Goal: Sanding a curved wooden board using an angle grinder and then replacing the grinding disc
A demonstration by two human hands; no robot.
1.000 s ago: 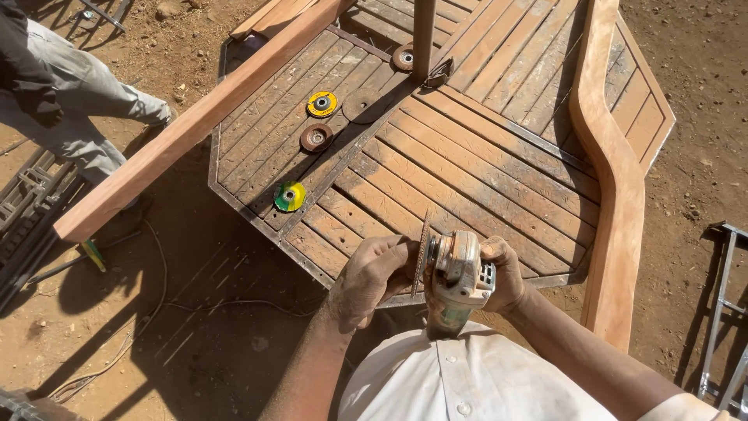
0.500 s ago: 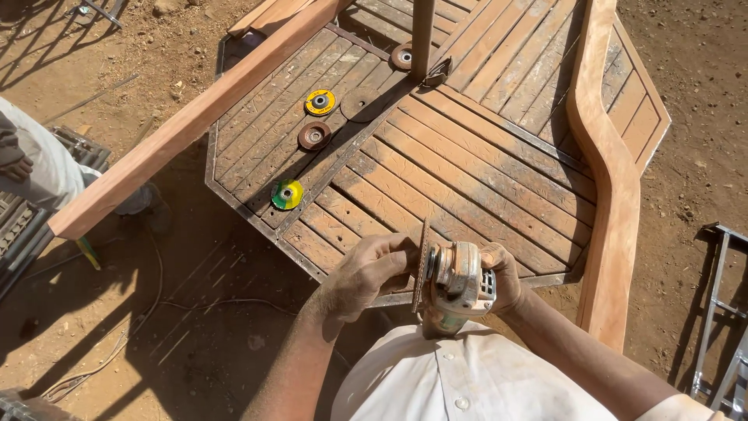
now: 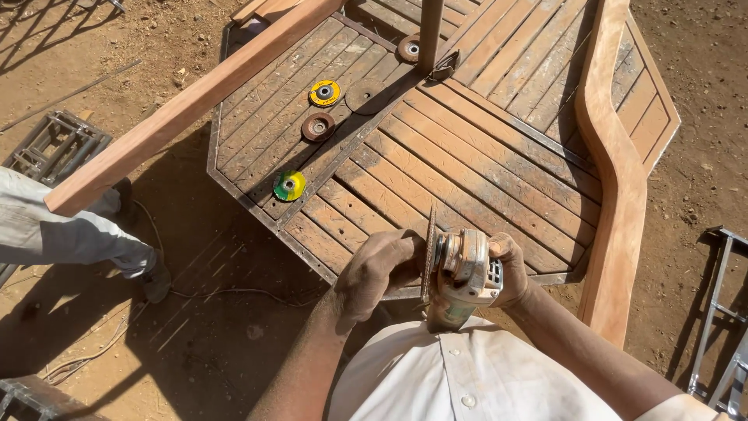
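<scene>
Grey trouser legs (image 3: 70, 234) of another person are standing at the far left on the dirt. Right of them, a green-and-yellow disc (image 3: 289, 185) is lying on the slatted wooden panel (image 3: 483, 156). Nearer, the left hand (image 3: 377, 269) is pinching the grinder's disc (image 3: 428, 253), grip closed on its edge, while the right hand (image 3: 510, 273) is wrapping tightly around the angle grinder (image 3: 464, 273) above the panel's near edge.

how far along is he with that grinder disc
Done: a disc already sits edge-on at the angle grinder head. In hand: the left hand presses on the disc's face while the right hand holds the body. Left: it is not on the slatted wooden panel; four spare discs lie there.
</scene>
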